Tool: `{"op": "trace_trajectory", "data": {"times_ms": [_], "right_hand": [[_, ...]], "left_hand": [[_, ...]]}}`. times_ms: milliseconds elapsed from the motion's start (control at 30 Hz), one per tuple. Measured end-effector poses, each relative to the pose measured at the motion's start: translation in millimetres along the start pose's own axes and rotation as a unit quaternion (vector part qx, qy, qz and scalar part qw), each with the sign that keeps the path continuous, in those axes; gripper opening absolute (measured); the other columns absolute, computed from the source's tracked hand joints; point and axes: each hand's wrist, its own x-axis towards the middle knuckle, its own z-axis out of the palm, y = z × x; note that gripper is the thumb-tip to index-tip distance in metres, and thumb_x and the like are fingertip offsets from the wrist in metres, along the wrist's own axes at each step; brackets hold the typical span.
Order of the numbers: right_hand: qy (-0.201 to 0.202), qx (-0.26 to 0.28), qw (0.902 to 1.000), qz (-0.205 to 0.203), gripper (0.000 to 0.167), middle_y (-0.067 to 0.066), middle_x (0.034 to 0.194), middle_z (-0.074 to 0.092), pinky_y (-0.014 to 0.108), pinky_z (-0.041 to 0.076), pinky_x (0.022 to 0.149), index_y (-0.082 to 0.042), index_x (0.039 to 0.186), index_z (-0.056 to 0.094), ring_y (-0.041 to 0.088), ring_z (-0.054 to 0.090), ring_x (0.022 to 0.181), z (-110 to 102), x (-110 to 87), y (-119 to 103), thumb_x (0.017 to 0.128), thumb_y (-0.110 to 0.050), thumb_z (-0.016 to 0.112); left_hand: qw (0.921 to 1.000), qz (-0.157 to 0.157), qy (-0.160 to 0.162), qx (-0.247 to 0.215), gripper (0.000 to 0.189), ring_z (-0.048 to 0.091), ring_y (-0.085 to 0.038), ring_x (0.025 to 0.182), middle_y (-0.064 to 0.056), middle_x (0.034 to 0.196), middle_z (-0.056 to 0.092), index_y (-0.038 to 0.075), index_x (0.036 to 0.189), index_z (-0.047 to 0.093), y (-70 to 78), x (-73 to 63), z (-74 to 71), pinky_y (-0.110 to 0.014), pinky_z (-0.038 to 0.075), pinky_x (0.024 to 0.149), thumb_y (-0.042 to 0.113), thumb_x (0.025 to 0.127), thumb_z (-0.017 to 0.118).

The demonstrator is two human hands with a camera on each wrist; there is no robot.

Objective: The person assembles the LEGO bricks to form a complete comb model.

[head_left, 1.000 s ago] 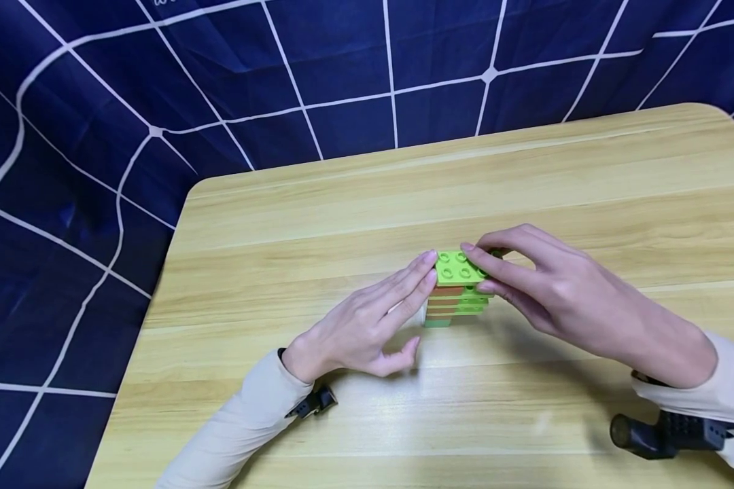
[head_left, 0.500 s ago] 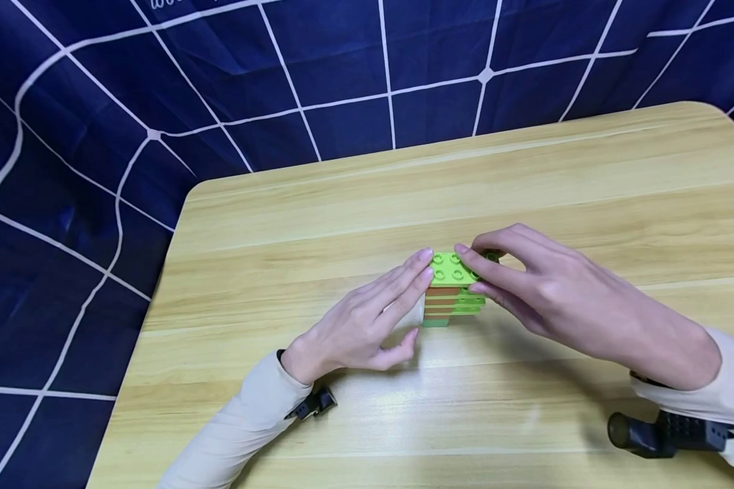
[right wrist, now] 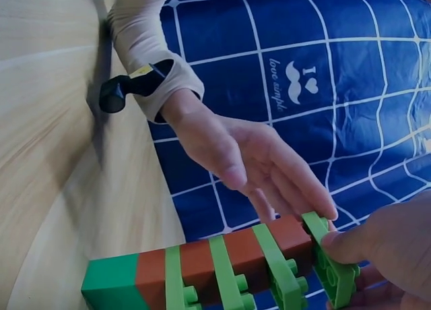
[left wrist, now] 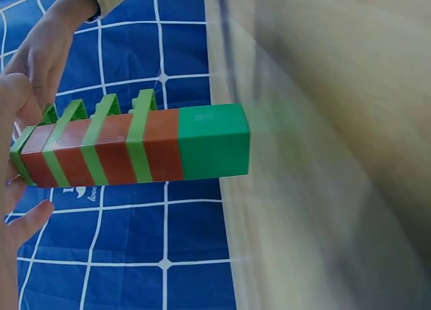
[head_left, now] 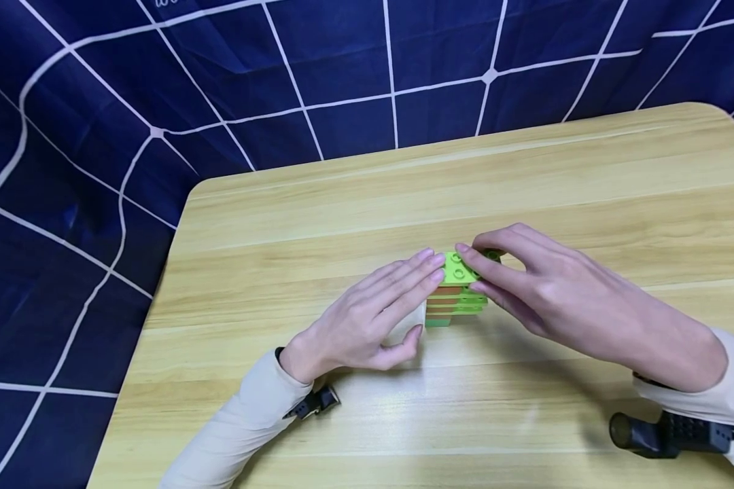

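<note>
A tower of toy building bricks stands upright on the table, rising from a green brick (left wrist: pixel 214 141) at its foot. Above that, reddish-brown bricks (left wrist: pixel 163 145) alternate with light green plates (right wrist: pixel 219 269) that jut out to one side. My left hand (head_left: pixel 367 319) lays its straight fingertips over the left end of the top light green plate (head_left: pixel 459 273), thumb held apart below. With thumb and fingers, my right hand (head_left: pixel 556 292) pinches the jutting right end of that same plate. Part of its studs is hidden under the fingers.
The tower stands on a light wood-grain table (head_left: pixel 318 224). Dark blue cloth (head_left: pixel 342 68) with white grid lines hangs behind the table and on its left. A black wrist camera (head_left: pixel 642 435) sticks out below the right sleeve, another one (head_left: pixel 312 402) at the left.
The left fingertips have slid from the plate's left edge rightward onto its top, covering studs that showed before. The right hand keeps its pinch, almost unmoved.
</note>
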Motion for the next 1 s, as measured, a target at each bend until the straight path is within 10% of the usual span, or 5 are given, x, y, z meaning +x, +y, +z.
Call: {"op": "trace_trajectory", "data": {"times_ms": [467,1000], "right_hand": [[0.037,0.034,0.9982,-0.032,0.044,0.016,0.121,0.063,0.018,0.034,0.11,0.003,0.123,0.064,0.03,0.062,0.105,5.5,-4.3,3.9,0.106,-0.023,0.033],[0.055,0.047,0.9966,-0.039,0.043,0.016,0.115,0.066,0.013,0.032,0.108,0.004,0.115,0.068,0.029,0.064,0.098,9.5,-7.5,6.7,0.106,-0.022,0.035]], "left_hand": [[0.9998,-0.004,0.014,0.011,0.054,0.044,-0.035,0.132,-0.029,0.133,0.052,-0.014,0.127,0.05,1.1,6.2,-1.6,-0.036,0.038,0.111,0.015,0.082,0.06],[0.9996,-0.014,0.022,0.005,0.056,0.047,-0.033,0.13,-0.025,0.132,0.056,-0.013,0.126,0.053,-0.3,11.6,-3.6,-0.032,0.039,0.11,0.012,0.077,0.065]]}}
